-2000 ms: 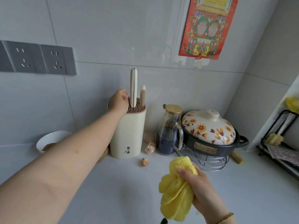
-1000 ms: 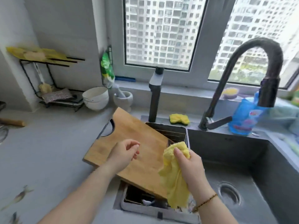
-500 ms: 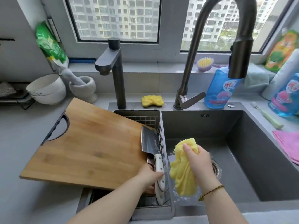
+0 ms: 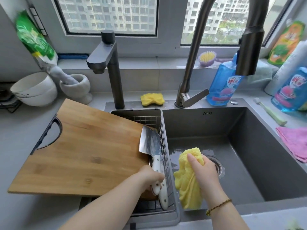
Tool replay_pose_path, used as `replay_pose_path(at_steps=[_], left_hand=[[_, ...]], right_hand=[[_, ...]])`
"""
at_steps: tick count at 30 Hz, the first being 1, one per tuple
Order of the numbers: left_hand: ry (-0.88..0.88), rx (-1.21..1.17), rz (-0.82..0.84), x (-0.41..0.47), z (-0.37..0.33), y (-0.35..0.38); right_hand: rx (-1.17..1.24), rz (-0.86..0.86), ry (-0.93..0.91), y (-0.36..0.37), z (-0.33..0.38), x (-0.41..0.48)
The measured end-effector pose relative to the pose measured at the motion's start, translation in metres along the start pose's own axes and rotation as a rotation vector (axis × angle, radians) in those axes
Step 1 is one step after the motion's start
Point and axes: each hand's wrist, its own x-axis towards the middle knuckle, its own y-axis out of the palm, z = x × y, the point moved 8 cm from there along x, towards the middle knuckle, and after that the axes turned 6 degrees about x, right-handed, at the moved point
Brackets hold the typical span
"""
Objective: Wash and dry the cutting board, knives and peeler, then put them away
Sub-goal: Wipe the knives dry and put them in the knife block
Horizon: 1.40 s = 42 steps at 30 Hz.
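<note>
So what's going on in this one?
A person stands at a kitchen sink, partway through the washing-up. The left hand grips the white handle of a cleaver that sits in the wire rack, right beside the wooden cutting board, which rests tilted across the rack and the counter. The right hand holds a bunched yellow cloth above the main basin. No water can be seen running.

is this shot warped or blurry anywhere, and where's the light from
Head view: fisheye warp bows the faucet and window frame toward the edges; daylight through the window lights the sink evenly, shadows soft; glare streaks the cleaver gripped by the left hand; right hand and yellow cloth are sharp.
</note>
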Motion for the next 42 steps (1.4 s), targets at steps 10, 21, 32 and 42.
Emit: replay_pose_path(at_steps=[10,21,32,42], left_hand=[[-0.013,-0.343,-0.013,-0.036,0.013,-0.04],[0.315,-0.042,-0.143,-0.085,0.024,-0.098],[0.385,0.029,-0.179,-0.104,0.029,-0.111],[0.382,-0.012,-0.171,-0.097,0.034,-0.118]], right_hand=[[0.116,0.092,-0.011,0.031,0.011,0.007],[-0.58,0.258,-0.872,0.158,0.07,-0.028],[-0.742,-0.125,-0.901,0.147,0.123,0.027],[-0.808,0.213,-0.971,0.172,0.102,-0.001]])
